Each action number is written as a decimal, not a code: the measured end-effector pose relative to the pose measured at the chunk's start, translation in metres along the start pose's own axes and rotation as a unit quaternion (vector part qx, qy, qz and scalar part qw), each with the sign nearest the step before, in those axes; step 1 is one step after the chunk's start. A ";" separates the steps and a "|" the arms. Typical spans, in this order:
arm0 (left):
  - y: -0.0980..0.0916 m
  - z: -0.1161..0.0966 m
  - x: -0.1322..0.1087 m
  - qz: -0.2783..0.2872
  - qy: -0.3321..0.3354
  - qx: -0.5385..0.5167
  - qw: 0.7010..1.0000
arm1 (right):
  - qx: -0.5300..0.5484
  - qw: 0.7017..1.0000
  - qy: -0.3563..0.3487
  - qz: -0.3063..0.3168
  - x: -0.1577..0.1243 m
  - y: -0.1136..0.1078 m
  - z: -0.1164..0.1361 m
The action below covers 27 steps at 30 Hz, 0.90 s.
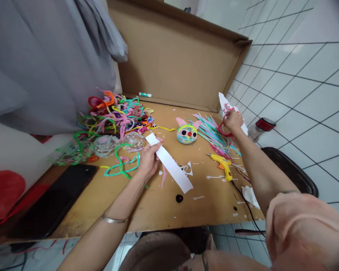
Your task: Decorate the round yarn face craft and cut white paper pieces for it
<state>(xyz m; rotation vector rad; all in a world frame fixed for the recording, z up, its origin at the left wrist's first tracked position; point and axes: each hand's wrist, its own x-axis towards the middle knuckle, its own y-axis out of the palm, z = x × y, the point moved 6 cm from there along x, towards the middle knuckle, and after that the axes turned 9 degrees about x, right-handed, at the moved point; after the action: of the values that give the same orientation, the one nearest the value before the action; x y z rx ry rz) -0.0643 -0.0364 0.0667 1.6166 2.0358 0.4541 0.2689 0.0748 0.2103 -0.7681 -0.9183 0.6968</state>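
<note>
My left hand (pixel 149 160) pinches a long strip of white paper (pixel 173 169) near its upper end, and the strip slants down to the right over the table. Out to the far right, my right hand (pixel 235 121) is closed around red-handled scissors (pixel 223 128), whose blades I cannot make out. A torn white sheet with red marks (pixel 225 104) is at that same hand; whether the fingers grip it too is unclear. Between the hands sits a round animal head (pixel 187 134) with pink ears, black eyes and a red nose.
A tangle of coloured pipe cleaners (pixel 121 116) fills the left back. Straight pipe cleaners (pixel 210 130) lie under my right arm, near a yellow glue gun (pixel 223 165) with its cord. A black phone (pixel 56 199) lies front left. A cardboard wall (pixel 180 56) stands behind.
</note>
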 end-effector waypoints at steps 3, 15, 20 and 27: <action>-0.003 -0.005 0.002 -0.010 0.003 -0.010 1.000 | 0.014 1.000 -0.008 0.009 -0.011 0.000 0.004; -0.026 -0.014 0.026 -0.034 0.020 -0.033 0.999 | 0.017 0.961 -0.095 0.258 -0.212 0.040 0.012; -0.019 -0.008 0.024 0.009 0.022 -0.015 1.000 | -0.043 0.951 -0.108 0.285 -0.207 0.050 0.007; -0.015 -0.001 0.020 -0.009 0.033 -0.032 0.999 | 0.404 0.833 -0.071 0.371 -0.221 0.056 0.040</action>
<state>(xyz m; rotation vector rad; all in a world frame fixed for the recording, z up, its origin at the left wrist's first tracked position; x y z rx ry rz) -0.0799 -0.0203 0.0558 1.5634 2.0612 0.5665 0.1263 -0.0591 0.0866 -0.2692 -0.3337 1.7120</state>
